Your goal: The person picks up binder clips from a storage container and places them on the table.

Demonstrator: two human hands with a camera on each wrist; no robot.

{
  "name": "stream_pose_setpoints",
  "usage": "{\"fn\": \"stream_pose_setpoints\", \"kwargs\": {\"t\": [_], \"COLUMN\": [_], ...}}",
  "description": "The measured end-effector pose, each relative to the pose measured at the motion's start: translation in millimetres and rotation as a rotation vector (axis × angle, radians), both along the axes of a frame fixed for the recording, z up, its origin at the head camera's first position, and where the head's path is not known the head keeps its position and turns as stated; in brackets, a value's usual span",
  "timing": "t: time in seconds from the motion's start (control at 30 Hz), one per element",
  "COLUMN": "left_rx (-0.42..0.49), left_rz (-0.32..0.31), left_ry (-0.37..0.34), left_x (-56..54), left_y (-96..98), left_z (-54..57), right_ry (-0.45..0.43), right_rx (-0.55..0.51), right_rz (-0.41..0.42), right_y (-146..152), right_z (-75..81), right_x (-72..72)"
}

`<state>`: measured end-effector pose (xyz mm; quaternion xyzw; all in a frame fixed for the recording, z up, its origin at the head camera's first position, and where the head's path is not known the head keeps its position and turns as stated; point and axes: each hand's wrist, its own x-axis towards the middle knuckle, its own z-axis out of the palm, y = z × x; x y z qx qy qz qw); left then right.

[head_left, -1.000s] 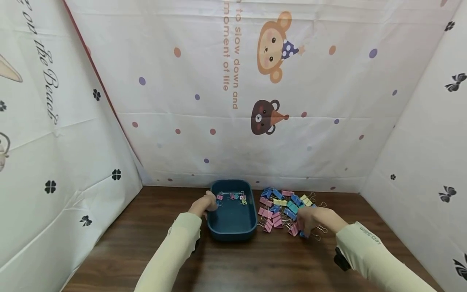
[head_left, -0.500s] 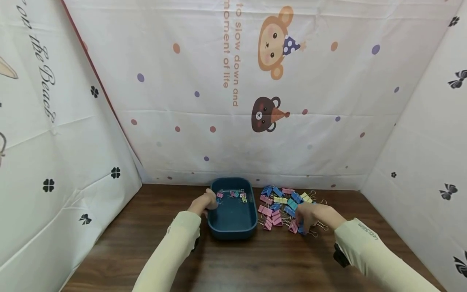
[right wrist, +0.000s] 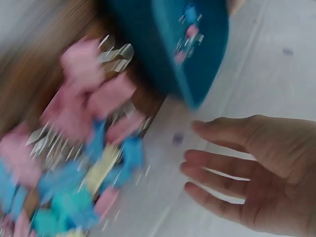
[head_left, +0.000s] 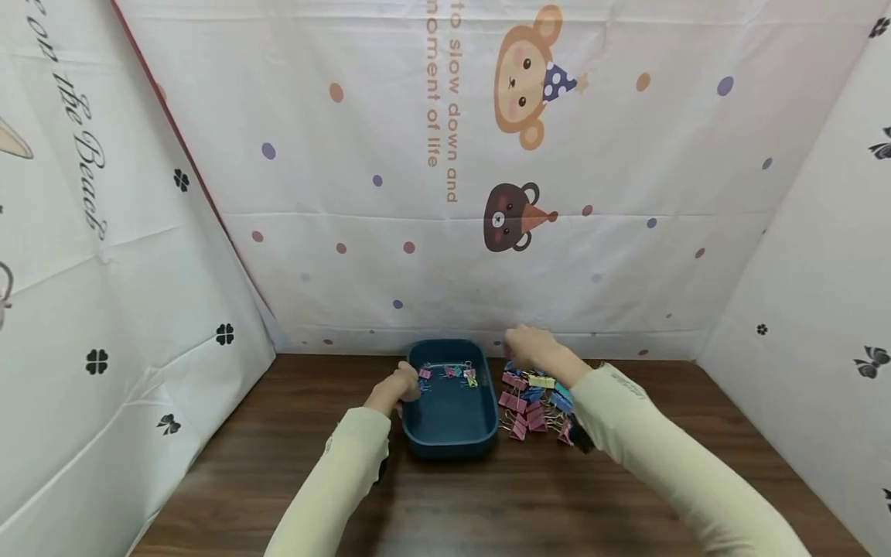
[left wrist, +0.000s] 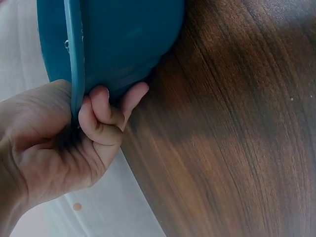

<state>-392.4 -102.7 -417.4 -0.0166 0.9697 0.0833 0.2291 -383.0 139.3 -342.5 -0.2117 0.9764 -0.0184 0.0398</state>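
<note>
The fingers [right wrist: 217,162] of the right hand [right wrist: 264,180] are spread, with gaps between them, and I see nothing in them. That hand hangs by the back of the clips [head_left: 535,418], touching none that I can see. The left hand [head_left: 397,387] pinches the left rim of the bin [head_left: 450,448], with the thumb inside and the other fingers curled outside. The clips lie in a heap on the tabletop [head_left: 445,503], just right of the bin: pink, blue, green and yellow. A few small clips [head_left: 471,380] sit in the bin, near its far end. The step in hand looks like keeping the bin steady while the right hand is free. Picking up a clip would call for a small pinch, as the wire loops look mixed up. The back cloth [head_left: 313,178] says "to slow down and" and "moment of life," turned sideways. The left cloth [head_left: 56,317] says "on the Beach" in curly letters. Marks on the right sleeve [head_left: 640,418] are too blurry to read. I see no brand names.
</note>
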Motion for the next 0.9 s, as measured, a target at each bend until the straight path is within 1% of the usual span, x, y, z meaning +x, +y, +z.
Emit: {"fn": "stream_pose_setpoints", "kwargs": {"t": [0.03,0.07,0.1,0.17,0.23,0.27,0.3,0.33,0.37,0.43,0.53,0.6,0.7,0.8,0.83,0.9], "left_rx": [-0.005,0.010,0.033,0.093,0.185,0.217,0.222,0.217,0.221,0.235,0.258,0.259,0.252,0.222,0.229,0.240], "left_rz": [-0.005,0.014,0.044,0.119,0.197,0.221,0.220,0.205,0.195,0.182,0.191,0.200,0.214,0.219,0.227,0.231], "left_ry": [0.002,0.015,0.026,0.059,0.110,0.126,0.128,0.126,0.122,0.103,0.081,0.076,0.092,0.098,0.099,0.103], "left_x": [-2.4,-4.3,-4.9,-9.2,-8.7,-8.2,-8.1,-9.2,-7.7,-7.9,-14.2,-21.9,-32.4,-38.8,-39.5,-44.7], "left_y": [-0.9,-1.6,-1.7,-2.1,-2.2,-1.9,-1.4,-1.3,-0.9,0.3,1.8,1.7,-1.4,-6.0,-6.2,-9.2], "left_z": [-2.2,-4.8,-6.2,-13.2,-16.4,-17.0,-17.3,-18.4,-16.9,-17.0,-21.4,-28.5,-38.1,-44.4,-45.1,-51.9], "right_ry": [0.003,0.008,0.005,-0.014,-0.048,-0.074,-0.093,-0.109,-0.118,-0.139,-0.138,-0.136,-0.116,-0.103,-0.101,-0.106], "right_rx": [-0.029,-0.053,-0.079,-0.137,-0.197,-0.223,-0.247,-0.264,-0.272,-0.282,-0.260,-0.239,-0.195,-0.160,-0.154,-0.135], "right_rz": [0.003,0.009,0.009,0.012,0.015,0.012,0.006,0.003,0.003,-0.002,0.006,0.016,0.045,0.088,0.099,0.114], "right_y": [-13,-27,-40,-66,-88,-97,-105,-112,-117,-126,-135,-139,-144,-146,-145,-145], "right_z": [-0.8,-2.5,-5.5,-12.9,-22.9,-29.1,-35.4,-41.5,-47.5,-60.8,-76.9,-85.2,-89.4,-87.4,-86.9,-85.9], "right_x": [-4.2,-8.3,-12.1,-19.9,-26.4,-29.9,-32.8,-35.4,-37.7,-42.3,-49.3,-53.6,-57.8,-58.2,-58.0,-58.8]}}
